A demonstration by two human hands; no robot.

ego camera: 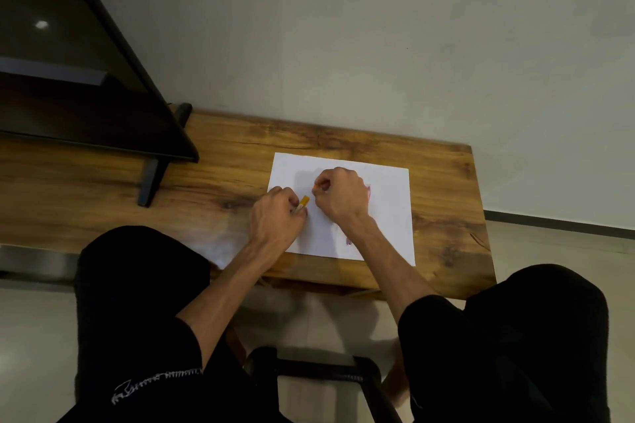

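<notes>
A white sheet of paper (385,189) lies on the wooden table (213,161), with faint pink marks partly hidden under my right arm. My left hand (278,213) rests at the sheet's left edge, its fingers curled round a yellow-orange pen cap (304,200) that sticks out toward the right. My right hand (340,196) is over the middle of the paper, fingers curled round a pen whose orange tip (315,187) shows at the fingertips. The rest of the pen is hidden in the fist.
A dark monitor (86,62) on a black stand (151,182) fills the table's left side. A pale wall runs behind the table. My knees in black trousers and a dark stool frame (319,367) are below the table's front edge.
</notes>
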